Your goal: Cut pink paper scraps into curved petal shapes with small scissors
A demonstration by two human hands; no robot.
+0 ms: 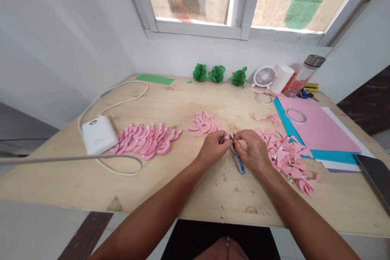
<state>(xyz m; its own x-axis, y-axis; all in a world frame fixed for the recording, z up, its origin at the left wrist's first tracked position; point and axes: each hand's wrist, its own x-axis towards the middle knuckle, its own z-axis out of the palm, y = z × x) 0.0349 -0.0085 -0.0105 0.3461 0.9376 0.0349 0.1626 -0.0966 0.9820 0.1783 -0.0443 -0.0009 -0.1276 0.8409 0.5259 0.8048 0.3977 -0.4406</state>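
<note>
My left hand (pixel 217 144) is closed, with a small pink paper piece (pixel 224 138) pinched at its fingertips. Close beside it, my right hand (pixel 252 148) has thumb and fingers pressed together; what they pinch is too small to make out. Blue-handled snips (pixel 240 165) lie just beneath the hands, dark blade tips pointing away from me between the fingers. I cannot tell whether the right fingers touch them. Just beyond my left hand is a small heap of curved pink paper cutouts (pixel 202 123). Pink paper scraps (pixel 288 156) are piled right of my right hand.
Overlapping pink cutouts (pixel 149 140) lie left, beside a white power bank (pixel 100 135) and its looping cable (pixel 141 166). Green paper ornaments (pixel 217 74) line the wall. A fan (pixel 265 76), glass bottle (pixel 306 75), pink sheet (pixel 323 130) and dark device (pixel 374 178) occupy the right.
</note>
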